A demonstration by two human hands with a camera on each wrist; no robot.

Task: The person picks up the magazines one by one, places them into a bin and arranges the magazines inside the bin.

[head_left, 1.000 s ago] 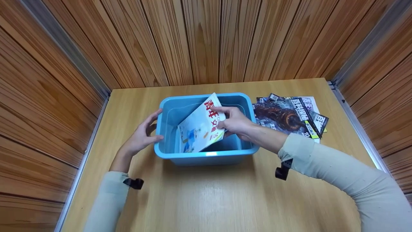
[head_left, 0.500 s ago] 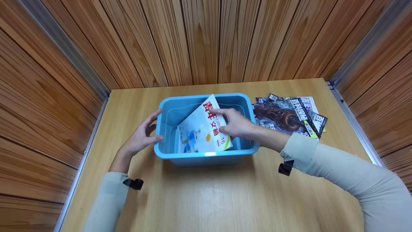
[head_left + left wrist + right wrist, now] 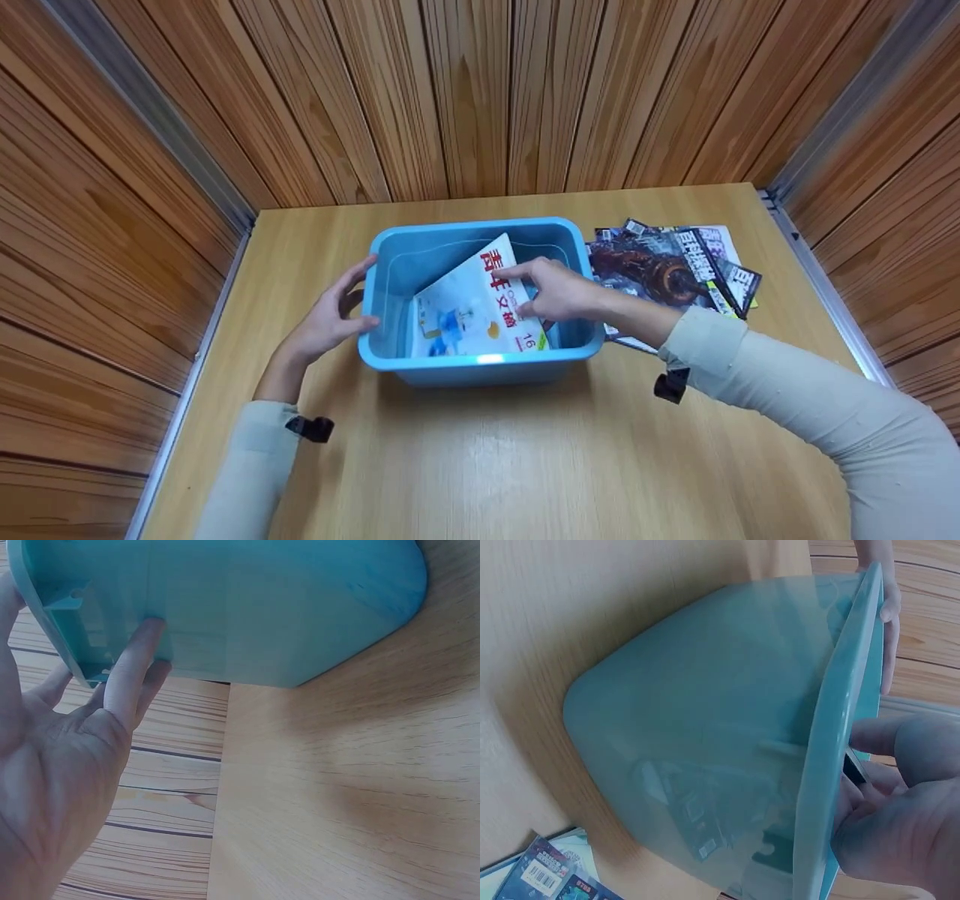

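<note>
A blue plastic bin (image 3: 480, 361) stands mid-table. Inside it a white magazine (image 3: 465, 315) with red characters leans tilted, its top toward the back left wall. My right hand (image 3: 559, 289) reaches into the bin from the right and holds the magazine's right edge, index finger and thumb lying on the cover. In the right wrist view, curled fingers (image 3: 900, 840) sit inside the bin's rim (image 3: 840, 727). My left hand (image 3: 326, 319) rests flat against the bin's left wall, thumb at the rim. The left wrist view shows its straight fingers (image 3: 131, 667) against the bin (image 3: 262, 607).
A fanned stack of dark-covered magazines (image 3: 671, 270) lies on the wooden table (image 3: 487, 465) just right of the bin, also seen as magazines (image 3: 547, 874) in the right wrist view. Wooden slat walls enclose the table at the back and both sides.
The white magazine has sunk lower and flatter into the bin, following my right hand down. The left hand and the bin have stayed put.
</note>
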